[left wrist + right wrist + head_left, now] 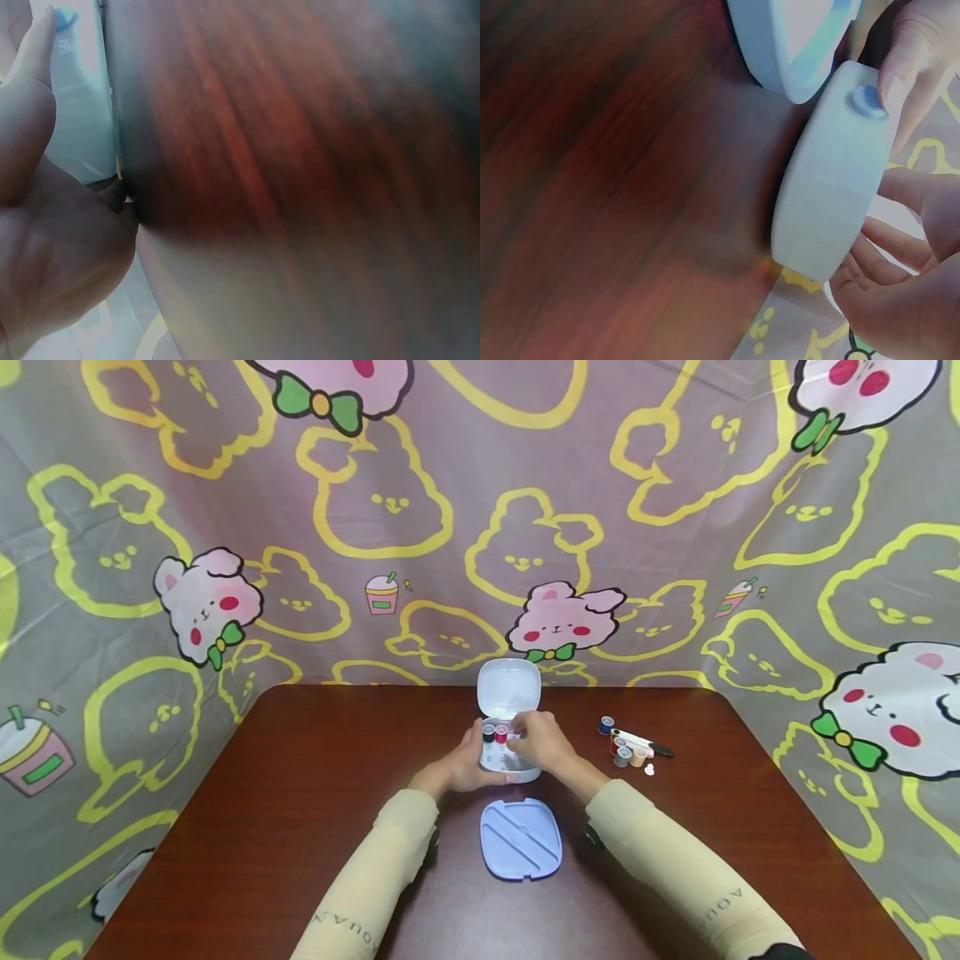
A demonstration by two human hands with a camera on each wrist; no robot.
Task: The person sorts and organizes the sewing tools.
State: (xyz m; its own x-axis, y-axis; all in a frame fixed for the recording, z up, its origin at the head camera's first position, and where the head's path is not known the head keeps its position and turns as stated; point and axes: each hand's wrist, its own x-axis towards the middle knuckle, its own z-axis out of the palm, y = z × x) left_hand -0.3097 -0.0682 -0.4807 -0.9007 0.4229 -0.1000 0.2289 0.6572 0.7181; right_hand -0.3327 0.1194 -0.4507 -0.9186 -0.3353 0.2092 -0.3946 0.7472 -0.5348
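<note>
A small white plastic case (512,764) stands on the table with its lid (509,687) raised at the back. My left hand (467,760) grips its left side, the thumb lying along the front by the blue latch (868,101). A black thread spool (489,733) and a red thread spool (502,734) sit side by side in the case's back row. Beside them, my right hand (542,740) reaches into the case from the right, fingers bent. Its fingertips pinch a small spool, mostly hidden behind the hand. Small pegs show in the front part of the case.
A light blue divided tray (521,839) lies in front of the case. To the right are a blue spool (606,725), several other spools, a white-and-black pen-like tool (643,743) and a small white piece (649,769). Patterned cloth (442,543) hangs behind the table.
</note>
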